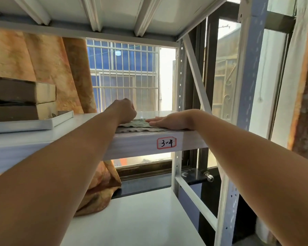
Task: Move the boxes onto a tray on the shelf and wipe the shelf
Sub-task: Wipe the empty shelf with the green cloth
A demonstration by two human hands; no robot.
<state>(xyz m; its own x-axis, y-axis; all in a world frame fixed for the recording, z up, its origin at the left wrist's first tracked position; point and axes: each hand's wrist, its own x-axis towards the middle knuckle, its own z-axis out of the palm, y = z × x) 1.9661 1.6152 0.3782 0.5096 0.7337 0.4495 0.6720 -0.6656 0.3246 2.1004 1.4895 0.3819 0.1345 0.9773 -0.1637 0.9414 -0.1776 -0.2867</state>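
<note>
Two forearms (60, 174) reach up to the shelf (140, 144) front edge. Grey-green cloth (135, 126) lies flat on the shelf lip, just above and left of the 3-4 label (166, 143). Right hand (169, 122) sits directly above the label, fingers straight, palm flat on the cloth's right end. Left hand (125, 110) is up-left of the label at the cloth's left end, fingers curled under; can't tell if it grips the cloth. Tray (34, 124) is far left of the label, two boxes (21, 91) stacked on it.
</note>
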